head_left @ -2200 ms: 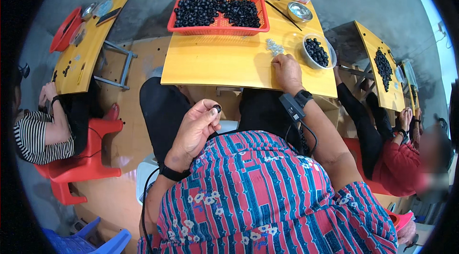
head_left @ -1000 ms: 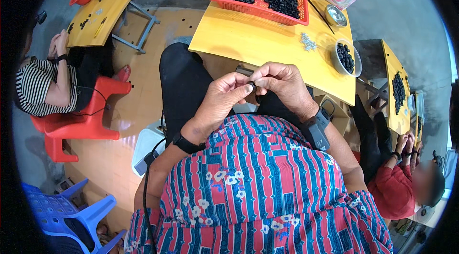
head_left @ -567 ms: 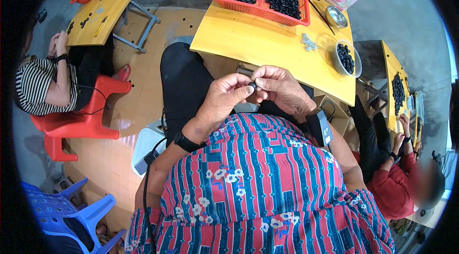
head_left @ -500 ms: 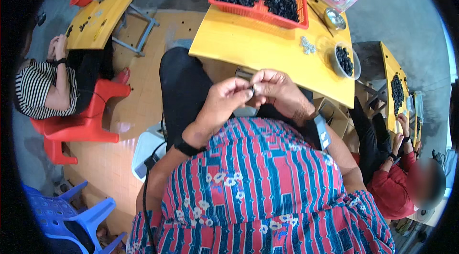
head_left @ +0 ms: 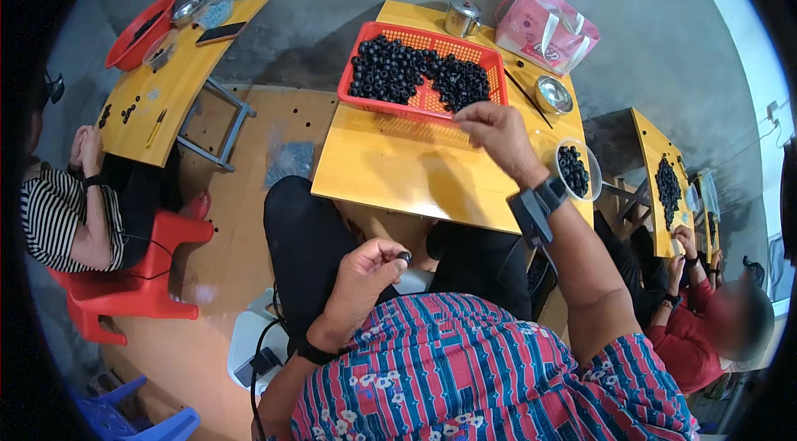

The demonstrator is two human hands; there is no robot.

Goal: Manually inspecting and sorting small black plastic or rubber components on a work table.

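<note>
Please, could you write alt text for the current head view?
A seated person's left hand holds a small black piece; the right hand is at the near edge of a red basket of similar pieces, on a yellow table.

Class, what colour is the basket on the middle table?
The basket is orange-red; the head view shows it best.

On the table point(head_left: 378, 171), the basket point(head_left: 390, 109) stands left of the bowl point(head_left: 553, 95) and tub point(head_left: 594, 175).
</note>
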